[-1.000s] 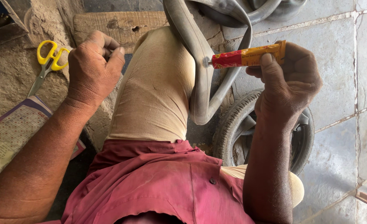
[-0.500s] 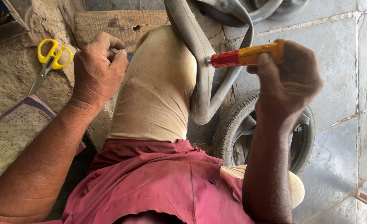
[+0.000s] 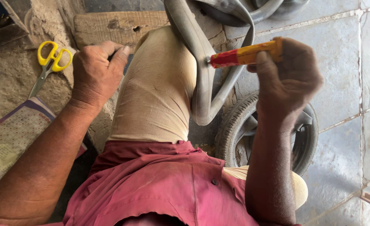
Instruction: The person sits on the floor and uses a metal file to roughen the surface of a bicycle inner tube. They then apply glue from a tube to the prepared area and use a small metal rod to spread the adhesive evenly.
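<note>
red-and-yellow tool (image 3: 245, 54) clamped in right hand (image 3: 289, 81) against grey inner tube (image 3: 201, 71), left hand (image 3: 95, 71) fisted on nothing visible

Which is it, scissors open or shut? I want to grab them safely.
Shut, as far as shows: the yellow-handled scissors lie on the ground beside the left hand, loops together and blades in one line.

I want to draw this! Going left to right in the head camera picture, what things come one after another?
Yellow-handled scissors → left hand → knee in beige trousers → grey inner tube → red and yellow tool → right hand
</note>
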